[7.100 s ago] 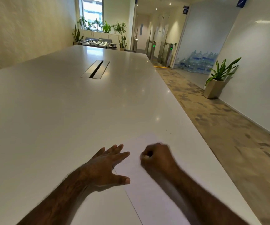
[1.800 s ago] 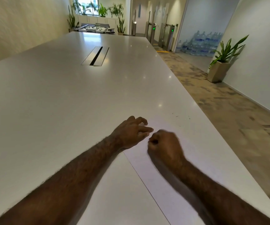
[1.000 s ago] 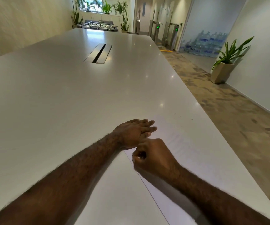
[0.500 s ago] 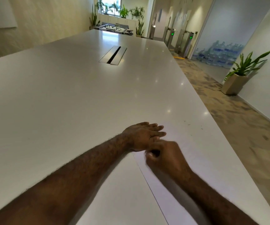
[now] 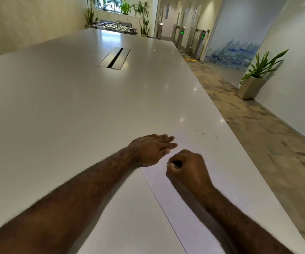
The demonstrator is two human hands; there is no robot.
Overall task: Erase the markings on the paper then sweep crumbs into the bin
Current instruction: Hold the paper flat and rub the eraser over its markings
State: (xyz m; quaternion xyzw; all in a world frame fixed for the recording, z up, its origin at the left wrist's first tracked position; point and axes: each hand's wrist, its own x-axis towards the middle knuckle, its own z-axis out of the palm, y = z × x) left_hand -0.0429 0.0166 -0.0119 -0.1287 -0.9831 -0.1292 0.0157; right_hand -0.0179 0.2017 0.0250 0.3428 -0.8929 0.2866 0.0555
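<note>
A white sheet of paper (image 5: 227, 180) lies near the right edge of the long white table (image 5: 74, 107). My left hand (image 5: 152, 149) rests flat on the paper's far left corner, fingers straight. My right hand (image 5: 186, 169) is curled into a fist on the paper just right of the left hand; its fingers pinch something small that looks like an eraser, almost fully hidden. A few dark crumbs (image 5: 202, 133) lie on the table just beyond the paper. No bin is in view.
The table's right edge (image 5: 239, 143) drops to a patterned carpet aisle. A metal cable hatch (image 5: 114, 58) sits in the table's middle, far off. A potted plant (image 5: 252, 83) stands by the right wall.
My right fist has shifted back and forth over the paper, now slightly right and nearer me than half a second ago. The left hand stays flat on the paper's corner. The camera tilted.
</note>
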